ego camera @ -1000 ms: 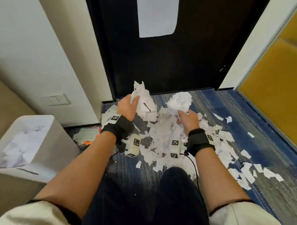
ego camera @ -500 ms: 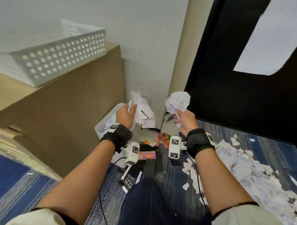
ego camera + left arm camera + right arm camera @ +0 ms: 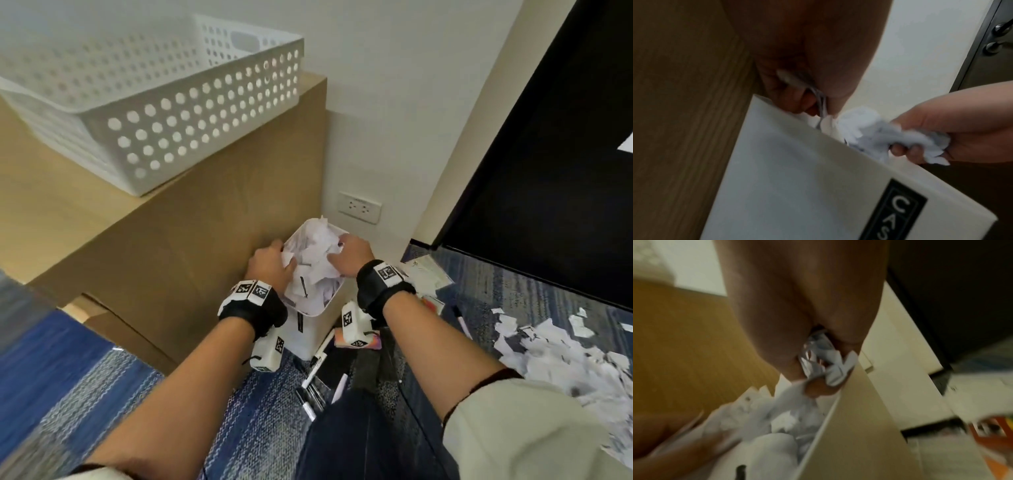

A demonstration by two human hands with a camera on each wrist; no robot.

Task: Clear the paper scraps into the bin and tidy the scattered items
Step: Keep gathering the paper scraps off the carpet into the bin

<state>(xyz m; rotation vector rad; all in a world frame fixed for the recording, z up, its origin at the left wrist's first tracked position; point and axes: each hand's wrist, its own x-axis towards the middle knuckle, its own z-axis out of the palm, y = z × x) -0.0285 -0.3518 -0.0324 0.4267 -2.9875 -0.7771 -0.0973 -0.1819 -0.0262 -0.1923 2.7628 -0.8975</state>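
Centre of the head view: my left hand (image 3: 272,265) and right hand (image 3: 349,255) each grip a wad of paper scraps (image 3: 317,255) over the bin (image 3: 308,330); I should loosen both low inside its rim so nothing spills.

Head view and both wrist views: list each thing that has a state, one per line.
bin: upright, heaped with paper
left hand: over bin, gripping paper scraps
right hand: over bin, gripping a crumpled wad
loose scraps: on carpet
basket: upright on cabinet
pens: lying on carpet
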